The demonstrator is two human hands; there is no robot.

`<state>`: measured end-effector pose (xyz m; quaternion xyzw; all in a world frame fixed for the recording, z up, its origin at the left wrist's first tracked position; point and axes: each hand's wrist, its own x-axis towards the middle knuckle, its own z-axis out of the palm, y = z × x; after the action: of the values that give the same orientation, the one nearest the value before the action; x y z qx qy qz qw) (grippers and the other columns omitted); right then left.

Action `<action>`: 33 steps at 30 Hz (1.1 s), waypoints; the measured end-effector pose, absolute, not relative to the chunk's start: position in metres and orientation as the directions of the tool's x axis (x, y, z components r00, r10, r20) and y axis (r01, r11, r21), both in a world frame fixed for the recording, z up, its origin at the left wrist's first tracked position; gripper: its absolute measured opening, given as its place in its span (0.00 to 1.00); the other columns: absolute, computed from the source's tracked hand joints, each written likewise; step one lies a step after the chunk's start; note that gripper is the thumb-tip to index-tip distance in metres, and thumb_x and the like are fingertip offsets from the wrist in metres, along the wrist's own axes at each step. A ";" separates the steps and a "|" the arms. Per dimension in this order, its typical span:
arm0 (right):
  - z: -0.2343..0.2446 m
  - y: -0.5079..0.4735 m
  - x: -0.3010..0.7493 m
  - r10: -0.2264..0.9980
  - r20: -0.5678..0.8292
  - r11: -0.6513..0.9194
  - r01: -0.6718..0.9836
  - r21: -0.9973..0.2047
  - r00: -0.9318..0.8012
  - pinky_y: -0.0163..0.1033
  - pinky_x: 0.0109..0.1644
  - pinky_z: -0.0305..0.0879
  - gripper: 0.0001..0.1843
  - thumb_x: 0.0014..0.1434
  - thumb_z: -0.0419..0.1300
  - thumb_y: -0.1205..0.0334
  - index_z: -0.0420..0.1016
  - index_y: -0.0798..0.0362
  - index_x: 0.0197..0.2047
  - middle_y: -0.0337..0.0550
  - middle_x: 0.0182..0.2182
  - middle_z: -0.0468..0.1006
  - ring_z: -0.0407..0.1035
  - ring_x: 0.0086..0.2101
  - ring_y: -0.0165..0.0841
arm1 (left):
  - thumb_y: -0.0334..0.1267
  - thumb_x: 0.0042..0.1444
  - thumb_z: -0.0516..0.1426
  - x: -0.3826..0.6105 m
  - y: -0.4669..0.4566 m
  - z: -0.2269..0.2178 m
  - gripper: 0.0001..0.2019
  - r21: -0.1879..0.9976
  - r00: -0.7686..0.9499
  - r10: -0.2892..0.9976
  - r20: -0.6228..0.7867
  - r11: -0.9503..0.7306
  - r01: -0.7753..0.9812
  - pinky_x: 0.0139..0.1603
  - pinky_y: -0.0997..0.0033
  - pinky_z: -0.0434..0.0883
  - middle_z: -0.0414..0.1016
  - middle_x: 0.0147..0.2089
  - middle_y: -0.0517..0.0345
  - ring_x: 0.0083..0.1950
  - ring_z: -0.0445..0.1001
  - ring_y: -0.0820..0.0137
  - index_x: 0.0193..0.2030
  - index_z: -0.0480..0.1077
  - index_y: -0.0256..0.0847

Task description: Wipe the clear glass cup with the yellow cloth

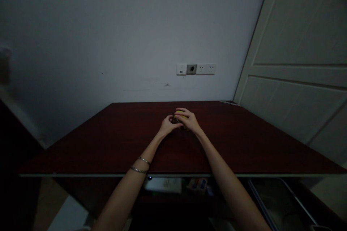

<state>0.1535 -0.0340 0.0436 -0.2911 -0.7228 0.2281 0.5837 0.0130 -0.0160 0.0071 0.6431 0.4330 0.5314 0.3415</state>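
Both my hands meet over the middle of the dark red tabletop [130, 130]. My right hand [192, 122] is closed, its fingers curled over a small yellow object [181, 114] whose kind I cannot make out. Just left of that, my left hand [166, 126] curves around a small dark, shiny object [174, 120], with the thumb reaching toward the right hand. The fingers cover most of both objects, and I cannot tell whether the two are joined. Two silvery bangles [139, 170] circle my left forearm.
A pale wall [135, 43] with a row of sockets [201, 69] rises behind the table. On the right stands a panelled door [298, 43]. Below the table's front edge, a white box-like item [164, 185] and a colourful packet [197, 184] lie in shadow.
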 end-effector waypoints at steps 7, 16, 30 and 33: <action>0.039 -0.032 0.149 0.709 0.702 0.692 0.249 -0.677 -0.064 0.42 0.50 0.62 0.11 0.50 0.59 0.56 0.78 0.47 0.36 0.44 0.43 0.74 0.68 0.44 0.36 | 0.42 0.27 0.67 0.011 -0.012 0.004 0.30 0.891 0.020 0.935 0.354 -0.343 0.297 0.39 0.69 0.65 0.71 0.36 0.52 0.36 0.69 0.69 0.41 0.68 0.33; 0.038 -0.028 0.155 0.708 0.700 0.694 0.281 -0.663 -0.095 0.41 0.49 0.62 0.10 0.49 0.59 0.56 0.78 0.48 0.34 0.44 0.41 0.75 0.68 0.42 0.35 | 0.41 0.24 0.68 0.012 -0.022 0.008 0.31 0.897 0.086 0.936 0.341 -0.351 0.269 0.40 0.68 0.65 0.71 0.33 0.53 0.35 0.68 0.68 0.39 0.69 0.33; 0.036 -0.023 0.156 0.792 0.611 0.605 0.144 -0.784 -0.002 0.44 0.48 0.63 0.10 0.46 0.61 0.56 0.78 0.50 0.31 0.44 0.37 0.77 0.69 0.41 0.37 | 0.44 0.26 0.68 0.015 -0.022 0.009 0.29 0.921 0.040 0.951 0.306 -0.307 0.239 0.36 0.69 0.67 0.71 0.33 0.54 0.33 0.69 0.70 0.38 0.68 0.33; 0.045 -0.034 0.154 0.707 0.696 0.707 0.141 -0.693 -0.125 0.42 0.51 0.61 0.09 0.48 0.61 0.57 0.78 0.49 0.33 0.44 0.42 0.74 0.67 0.45 0.36 | 0.45 0.30 0.67 0.017 -0.021 0.011 0.27 0.955 0.013 0.963 0.271 -0.270 0.118 0.32 0.71 0.68 0.70 0.32 0.55 0.30 0.68 0.73 0.38 0.67 0.32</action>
<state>0.1540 -0.0342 0.0446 -0.2982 -0.7107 0.2399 0.5903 0.0167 -0.0210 0.0107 0.5918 0.4566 0.5338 0.3954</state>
